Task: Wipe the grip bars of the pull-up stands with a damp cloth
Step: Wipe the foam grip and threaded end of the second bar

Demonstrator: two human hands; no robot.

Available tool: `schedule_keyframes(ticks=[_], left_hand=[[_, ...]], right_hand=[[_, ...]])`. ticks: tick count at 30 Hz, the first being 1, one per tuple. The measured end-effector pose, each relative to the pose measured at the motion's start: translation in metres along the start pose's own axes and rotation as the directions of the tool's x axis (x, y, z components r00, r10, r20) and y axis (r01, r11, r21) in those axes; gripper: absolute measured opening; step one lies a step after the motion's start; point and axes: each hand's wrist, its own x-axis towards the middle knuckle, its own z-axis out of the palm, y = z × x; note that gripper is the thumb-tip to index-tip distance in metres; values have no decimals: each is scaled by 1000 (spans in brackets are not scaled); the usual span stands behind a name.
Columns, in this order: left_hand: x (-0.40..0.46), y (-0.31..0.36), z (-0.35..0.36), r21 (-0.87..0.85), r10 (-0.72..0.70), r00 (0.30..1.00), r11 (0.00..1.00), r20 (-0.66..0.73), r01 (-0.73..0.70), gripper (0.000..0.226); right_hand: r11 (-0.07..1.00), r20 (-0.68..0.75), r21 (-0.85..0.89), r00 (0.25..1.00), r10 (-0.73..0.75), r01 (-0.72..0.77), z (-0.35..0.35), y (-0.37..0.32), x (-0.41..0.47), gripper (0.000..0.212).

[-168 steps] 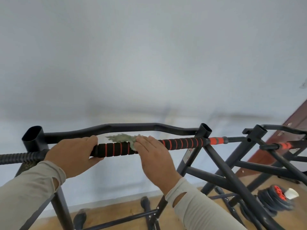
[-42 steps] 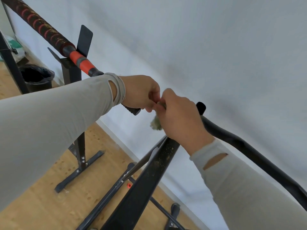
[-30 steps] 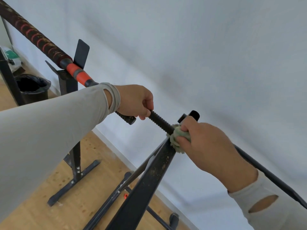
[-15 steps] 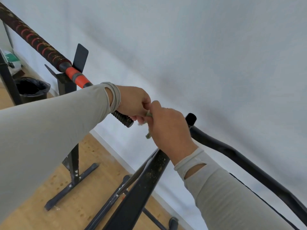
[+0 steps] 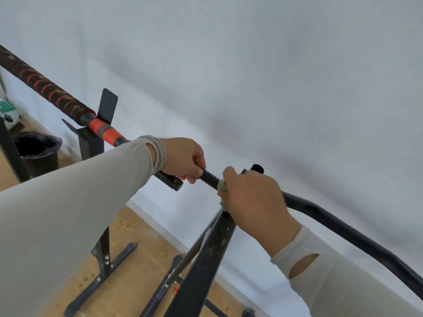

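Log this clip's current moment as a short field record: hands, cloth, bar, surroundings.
left hand: grips the ribbed black grip bar
right hand: holds the cloth wrapped on the same bar, beside the left hand
cloth: pale green, mostly hidden under the fingers
frame leg: dark, speckled with dirt
neighbouring bar: black and red foam, orange collar
bin: black, on the wooden floor

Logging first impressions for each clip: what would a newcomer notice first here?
Both hands meet mid-frame on a ribbed black grip bar: the left hand grips it, the right hand wraps a green cloth around it. Upper left, a red-and-black striped bar slants across.
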Motion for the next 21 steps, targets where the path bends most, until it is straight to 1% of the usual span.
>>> schedule_keyframes(ticks=[4,8,9,12,13,14,15,17,19,21], left_hand=[[1,-2,0,14,13,1000,1000,-2,-13,6],[-1,-2,0,35,3,1000,999,-6,-3,7],[-2,-1,1,38,-1,1000,999,-18,2,7],[-11,8,6,49,-23,997,998,-71,27,10],[-15,11,8,46,-32,995,998,-92,37,12],[-20,14,11,48,-35,992,998,-117,41,15],[-28,16,12,56,-33,989,998,-142,41,20],[-48,20,15,62,-17,979,998,-205,30,32],[-79,24,19,28,-4,961,1000,-278,12,37],[-120,29,27,0,-14,947,1000,-320,15,36]], right_hand=[[996,-10,67,998,59,-58,11,-27,22,20],[989,49,77,992,119,-122,4,-9,-8,32],[987,68,75,988,138,-143,0,0,-17,32],[974,117,92,974,194,-205,-16,21,-40,22],[966,106,129,972,211,-224,-22,25,-47,18],[947,68,206,969,238,-247,-29,27,-54,17],[909,36,314,961,275,-272,-36,27,-63,20],[782,7,544,933,359,-305,-52,24,-81,23],[623,0,731,914,406,-277,-68,17,-99,23],[462,19,857,912,411,-227,-83,6,-113,21]])
